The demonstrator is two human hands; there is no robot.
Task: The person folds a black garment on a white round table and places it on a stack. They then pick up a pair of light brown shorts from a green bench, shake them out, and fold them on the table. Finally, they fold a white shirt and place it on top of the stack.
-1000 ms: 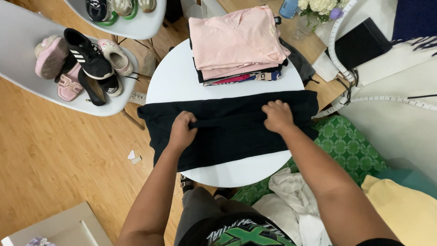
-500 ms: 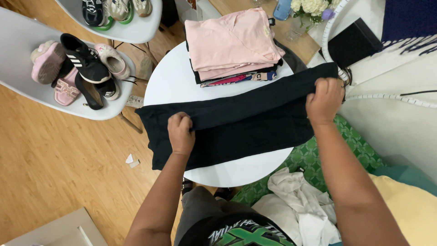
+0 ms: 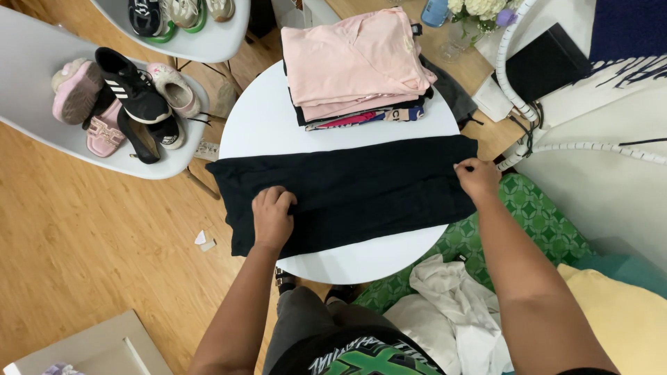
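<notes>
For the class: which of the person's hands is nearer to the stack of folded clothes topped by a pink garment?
Right. The right hand grips the black garment's end just below-right of the stack; the left hand presses farther down-left.

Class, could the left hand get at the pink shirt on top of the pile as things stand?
Probably yes. The left hand lies flat on the black cloth, holding nothing, and only bare white table lies between it and the pink shirt atop the pile. It would have to let go of the cloth.
</notes>
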